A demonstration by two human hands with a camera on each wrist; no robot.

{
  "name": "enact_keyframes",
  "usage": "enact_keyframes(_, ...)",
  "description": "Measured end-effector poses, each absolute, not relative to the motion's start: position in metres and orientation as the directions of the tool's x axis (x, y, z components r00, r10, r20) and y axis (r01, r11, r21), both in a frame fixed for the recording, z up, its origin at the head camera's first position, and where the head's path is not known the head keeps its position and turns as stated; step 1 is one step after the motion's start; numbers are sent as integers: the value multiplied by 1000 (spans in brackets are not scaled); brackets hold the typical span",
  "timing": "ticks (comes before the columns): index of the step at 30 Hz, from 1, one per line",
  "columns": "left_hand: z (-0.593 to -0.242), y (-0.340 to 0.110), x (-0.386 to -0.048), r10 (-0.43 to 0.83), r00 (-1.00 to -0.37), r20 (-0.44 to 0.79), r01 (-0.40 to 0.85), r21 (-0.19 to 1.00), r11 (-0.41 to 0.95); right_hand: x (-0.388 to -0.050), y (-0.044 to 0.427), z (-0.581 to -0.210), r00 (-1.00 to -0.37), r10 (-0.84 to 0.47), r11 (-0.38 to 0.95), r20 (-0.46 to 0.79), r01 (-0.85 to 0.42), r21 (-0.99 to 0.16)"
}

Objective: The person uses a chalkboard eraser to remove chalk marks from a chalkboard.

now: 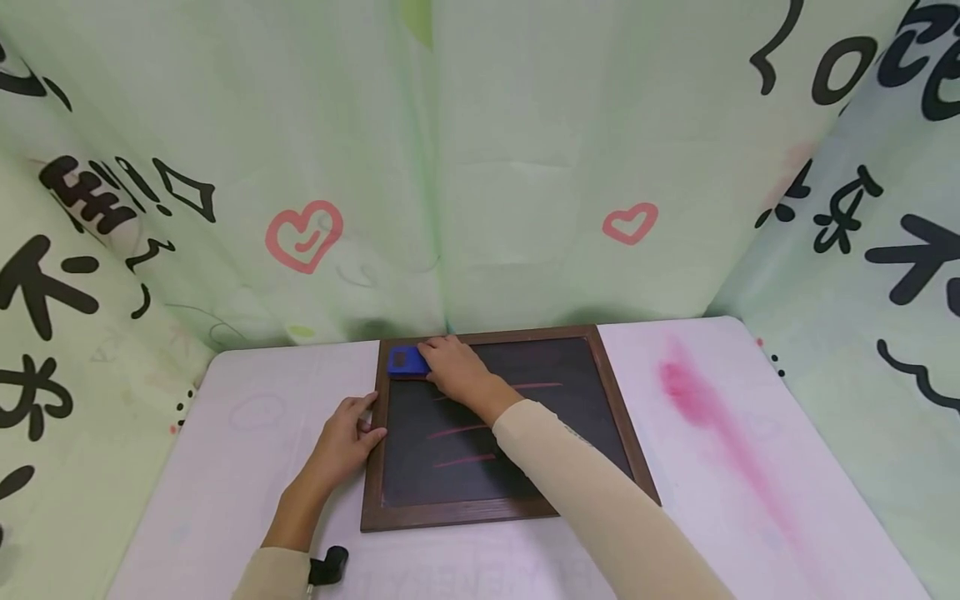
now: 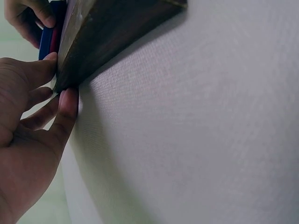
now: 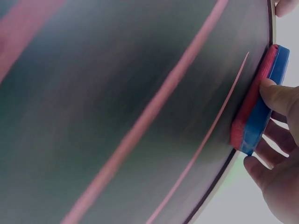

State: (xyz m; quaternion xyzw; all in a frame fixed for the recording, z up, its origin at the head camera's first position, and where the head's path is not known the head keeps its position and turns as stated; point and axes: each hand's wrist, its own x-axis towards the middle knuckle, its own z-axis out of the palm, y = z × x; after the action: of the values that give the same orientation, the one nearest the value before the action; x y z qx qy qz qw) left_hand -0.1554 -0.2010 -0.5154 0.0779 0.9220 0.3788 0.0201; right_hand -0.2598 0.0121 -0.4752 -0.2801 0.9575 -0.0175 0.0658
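Note:
A framed blackboard (image 1: pixel 442 487) lies on the table, its dark surface marked with several pink chalk lines (image 1: pixel 459 431). At its upper left corner my right hand (image 1: pixel 459 368) grips a blue eraser (image 1: pixel 407 361). In the right wrist view the eraser (image 3: pixel 261 107) shows a red felt side against the board, with thumb and fingers around its blue back. My left hand (image 1: pixel 345 442) holds the left edge of the wooden frame, thumb on top. The left wrist view shows fingers of that hand (image 2: pixel 37 126) at the frame's side (image 2: pixel 112 37).
The white table (image 1: pixel 300 392) carries a pink smear (image 1: pixel 693 396) right of the board. A small black object (image 1: pixel 328 566) is by the left sleeve. Pale green curtains (image 1: pixel 517 167) with black lettering and pink hearts surround the table's back and sides.

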Motion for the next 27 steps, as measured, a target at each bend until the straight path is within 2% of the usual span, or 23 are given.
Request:
enact_keyframes(6, -515, -203, -154, 148, -989, 27, 125, 694, 709, -262, 25, -475, -831, -538, 843, -142, -529, -96)
enact_keyframes(16, -515, -203, -156, 149, -988, 35, 131, 695, 707, -267, 76, -472, -847, -499, 859, -185, -454, -237)
enact_keyframes(27, -516, -201, -156, 160, -986, 54, 153, 684, 714, -263, 149, -474, -869, -488, 850, -81, -451, -273)
